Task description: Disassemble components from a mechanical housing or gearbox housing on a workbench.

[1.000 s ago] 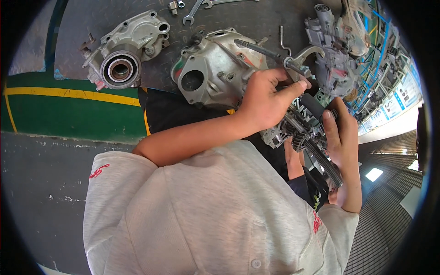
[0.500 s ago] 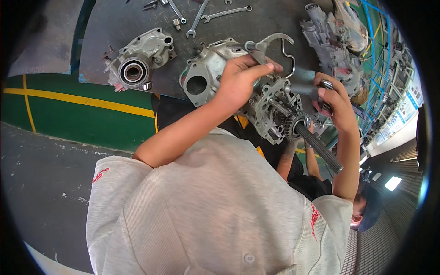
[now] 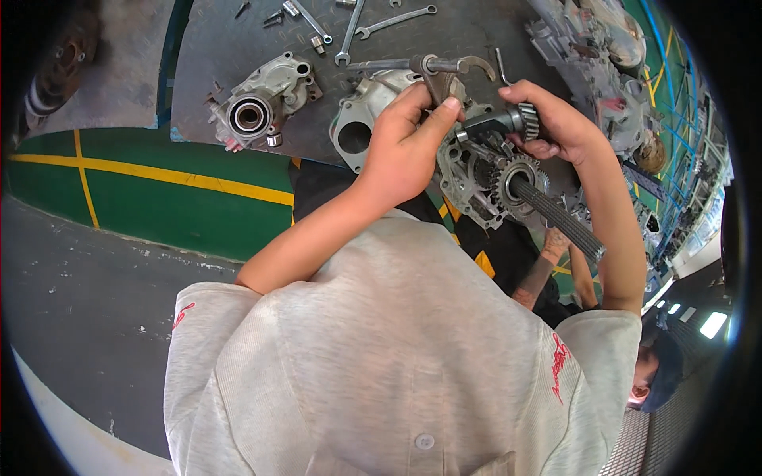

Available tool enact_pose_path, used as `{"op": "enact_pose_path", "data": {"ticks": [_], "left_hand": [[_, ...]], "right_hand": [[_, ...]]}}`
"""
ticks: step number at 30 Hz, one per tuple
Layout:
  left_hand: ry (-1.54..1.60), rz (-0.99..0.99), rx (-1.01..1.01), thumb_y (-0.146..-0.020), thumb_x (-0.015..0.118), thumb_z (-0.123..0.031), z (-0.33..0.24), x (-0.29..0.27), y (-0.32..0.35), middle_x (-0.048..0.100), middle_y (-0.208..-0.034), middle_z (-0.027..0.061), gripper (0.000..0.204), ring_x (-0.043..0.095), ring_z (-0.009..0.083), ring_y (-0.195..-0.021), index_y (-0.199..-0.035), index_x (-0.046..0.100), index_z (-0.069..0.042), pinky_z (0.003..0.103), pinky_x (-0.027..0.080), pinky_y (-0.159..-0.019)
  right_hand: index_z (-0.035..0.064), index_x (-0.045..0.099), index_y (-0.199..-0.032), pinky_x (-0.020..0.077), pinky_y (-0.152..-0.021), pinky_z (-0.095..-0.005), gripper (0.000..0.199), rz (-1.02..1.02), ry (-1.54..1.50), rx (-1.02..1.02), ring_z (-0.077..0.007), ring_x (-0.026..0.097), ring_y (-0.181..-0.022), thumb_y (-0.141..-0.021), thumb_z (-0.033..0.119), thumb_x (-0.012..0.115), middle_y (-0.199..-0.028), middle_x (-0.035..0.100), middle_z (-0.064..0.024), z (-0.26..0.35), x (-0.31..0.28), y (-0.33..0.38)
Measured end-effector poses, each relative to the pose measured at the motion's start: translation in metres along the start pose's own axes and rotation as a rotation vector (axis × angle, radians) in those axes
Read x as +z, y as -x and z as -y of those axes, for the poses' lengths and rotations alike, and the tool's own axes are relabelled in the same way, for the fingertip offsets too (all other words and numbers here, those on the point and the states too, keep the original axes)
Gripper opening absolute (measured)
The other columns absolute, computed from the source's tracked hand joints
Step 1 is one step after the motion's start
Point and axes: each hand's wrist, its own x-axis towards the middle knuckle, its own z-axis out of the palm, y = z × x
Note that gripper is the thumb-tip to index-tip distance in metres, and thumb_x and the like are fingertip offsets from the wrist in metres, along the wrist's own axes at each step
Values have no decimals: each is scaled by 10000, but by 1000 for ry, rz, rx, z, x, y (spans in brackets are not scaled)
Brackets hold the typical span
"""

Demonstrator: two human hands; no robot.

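Observation:
My left hand (image 3: 406,147) grips a metal shift fork (image 3: 440,78) by its lower part, thumb pressed against it. A rod runs crosswise through the top of the fork. My right hand (image 3: 562,127) is closed around the toothed end of a short dark gear shaft (image 3: 494,124), whose other end points left near my left fingers. Beneath both hands is an open gearbox housing (image 3: 456,186). From a gear and bearing (image 3: 520,184) in it, a long splined shaft (image 3: 559,220) sticks out towards the lower right.
A metal casing with a round bearing (image 3: 249,117) lies left on the dark steel table (image 3: 194,79). Wrenches (image 3: 397,21), a socket (image 3: 318,45) and bolts lie at the back. More gearbox castings (image 3: 587,71) stand on the right. A co-worker's forearm (image 3: 540,270) shows beyond the splined shaft.
My right hand has brought the gear shaft left, over the housing, near my left hand. The shift fork in my left hand has turned, and its rod now lies crosswise. The whole view has shifted slightly.

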Motion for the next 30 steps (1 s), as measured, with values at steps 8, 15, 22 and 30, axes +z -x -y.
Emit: {"op": "enact_pose_path", "data": {"ticks": [8,15,22,30], "left_hand": [[59,51,-72,-1012,614,-157,-10,15,11,703,-962,53,225,596,77,-851,-1100,666,43,247,488,-770],[-32,-44,-49,-974,667,-123,-23,22,21,703,-897,33,179,587,62,-799,-1036,695,43,228,485,-720],[-32,-53,-1,-967,672,-107,-20,27,22,705,-884,42,174,588,62,-785,-1042,704,46,226,483,-705],[51,-95,-84,-962,670,-95,-26,30,25,724,-942,72,178,653,97,-830,-1073,711,39,234,515,-717]], "right_hand": [[39,539,-623,245,-287,-199,641,-6,-32,2,-59,345,-311,-847,637,589,-478,447,18,-7,0,4],[48,517,-569,217,-294,-215,695,48,127,62,-65,333,-309,-839,689,531,-442,413,23,-3,-7,1],[94,681,-903,422,-560,-241,493,-237,93,-212,-81,571,-624,-861,582,623,-741,642,10,-18,10,5],[63,702,-1035,423,-603,-207,409,-357,-47,-718,-49,589,-730,-925,454,661,-852,653,22,-33,38,9]]}}
